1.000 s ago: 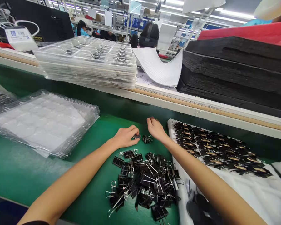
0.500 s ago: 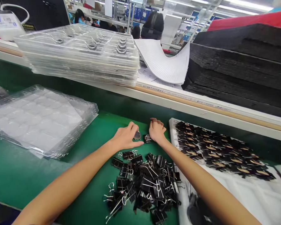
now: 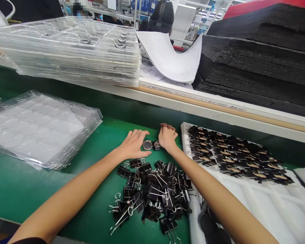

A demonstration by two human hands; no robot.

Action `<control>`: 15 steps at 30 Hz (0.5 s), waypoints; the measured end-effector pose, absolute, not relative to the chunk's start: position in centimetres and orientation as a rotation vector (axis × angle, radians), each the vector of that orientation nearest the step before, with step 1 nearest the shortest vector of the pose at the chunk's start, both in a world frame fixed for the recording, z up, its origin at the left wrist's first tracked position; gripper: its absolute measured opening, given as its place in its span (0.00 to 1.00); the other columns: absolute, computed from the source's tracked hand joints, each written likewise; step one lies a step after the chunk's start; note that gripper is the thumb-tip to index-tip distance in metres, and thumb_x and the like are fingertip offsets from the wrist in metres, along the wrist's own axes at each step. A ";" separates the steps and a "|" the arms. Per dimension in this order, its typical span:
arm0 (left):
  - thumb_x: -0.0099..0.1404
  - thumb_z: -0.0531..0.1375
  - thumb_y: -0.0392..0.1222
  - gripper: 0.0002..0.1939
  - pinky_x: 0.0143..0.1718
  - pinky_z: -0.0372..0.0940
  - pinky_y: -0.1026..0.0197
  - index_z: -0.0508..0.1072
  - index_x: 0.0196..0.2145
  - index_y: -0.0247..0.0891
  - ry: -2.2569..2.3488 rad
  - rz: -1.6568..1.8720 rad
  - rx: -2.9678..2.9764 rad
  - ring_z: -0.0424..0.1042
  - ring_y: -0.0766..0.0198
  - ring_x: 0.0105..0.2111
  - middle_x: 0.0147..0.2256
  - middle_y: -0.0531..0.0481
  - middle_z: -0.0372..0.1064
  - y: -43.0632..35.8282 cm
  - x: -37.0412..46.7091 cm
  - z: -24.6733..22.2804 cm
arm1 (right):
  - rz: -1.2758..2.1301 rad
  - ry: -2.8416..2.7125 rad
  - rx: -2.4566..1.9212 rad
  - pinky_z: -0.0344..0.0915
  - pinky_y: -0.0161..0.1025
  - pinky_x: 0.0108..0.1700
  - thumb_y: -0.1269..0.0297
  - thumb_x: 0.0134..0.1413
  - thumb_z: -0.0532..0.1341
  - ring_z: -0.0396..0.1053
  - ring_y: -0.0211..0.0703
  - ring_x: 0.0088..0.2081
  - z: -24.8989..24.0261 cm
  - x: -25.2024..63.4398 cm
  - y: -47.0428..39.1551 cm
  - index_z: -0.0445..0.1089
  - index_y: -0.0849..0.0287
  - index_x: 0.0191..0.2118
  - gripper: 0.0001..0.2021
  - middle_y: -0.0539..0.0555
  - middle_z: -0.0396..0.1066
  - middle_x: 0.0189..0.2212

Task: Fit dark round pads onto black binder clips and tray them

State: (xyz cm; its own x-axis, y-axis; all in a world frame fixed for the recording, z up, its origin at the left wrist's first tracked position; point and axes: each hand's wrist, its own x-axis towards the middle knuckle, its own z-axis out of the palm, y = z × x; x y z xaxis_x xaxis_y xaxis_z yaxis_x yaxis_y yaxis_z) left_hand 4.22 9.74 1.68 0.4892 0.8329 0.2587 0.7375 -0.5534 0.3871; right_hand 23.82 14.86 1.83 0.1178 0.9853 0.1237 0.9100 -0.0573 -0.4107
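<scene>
On the green table, a small round disc [image 3: 147, 145] with a dark face lies between the spread thumb and fingers of my left hand [image 3: 135, 144]. My right hand [image 3: 167, 138] is curled at the right end of a black binder clip [image 3: 157, 145], whose body sticks out towards the disc and appears to meet its edge. The fingertips at the clip are partly hidden. Just below both hands spreads a loose pile of black binder clips [image 3: 159, 191] with silver handles.
Rows of clips holding parts [image 3: 228, 152] fill a white foam tray [image 3: 264, 203] at right. Clear plastic trays [image 3: 43, 128] lie at left. On the shelf stand stacked clear trays [image 3: 76, 57], curved paper [image 3: 173, 57] and black foam [image 3: 256, 64]. People are behind.
The camera view has shifted. More of the disc shows between my left thumb and fingers, which are now further apart, and the clip at my right hand sits closer to the disc.
</scene>
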 end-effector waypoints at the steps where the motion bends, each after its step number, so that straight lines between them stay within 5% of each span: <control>1: 0.61 0.64 0.53 0.33 0.51 0.61 0.43 0.59 0.59 0.38 1.354 0.610 2.495 0.68 0.43 0.52 0.51 0.40 0.69 9.7 4.3 1.6 | 0.271 -1.837 -2.018 0.53 0.57 0.61 0.66 0.71 0.44 0.56 0.61 0.62 1.8 23.8 14.8 0.66 0.57 0.62 0.22 0.65 0.65 0.59; 15: 0.66 0.66 0.46 0.26 0.52 0.62 0.51 0.59 0.55 0.41 1.137 0.654 2.379 0.72 0.53 0.49 0.48 0.45 0.70 9.8 4.5 2.0 | 0.306 -1.805 -2.014 0.53 0.58 0.61 0.67 0.70 0.44 0.56 0.62 0.62 1.7 23.9 14.7 0.67 0.58 0.62 0.22 0.66 0.65 0.59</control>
State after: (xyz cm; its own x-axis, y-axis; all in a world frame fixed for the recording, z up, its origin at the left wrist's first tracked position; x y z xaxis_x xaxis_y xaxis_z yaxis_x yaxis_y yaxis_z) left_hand 4.53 9.80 2.01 0.5542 0.7998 0.2304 0.6013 -0.5761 0.5536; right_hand 23.85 14.73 1.72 0.1346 0.9846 0.1114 0.8931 -0.0719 -0.4441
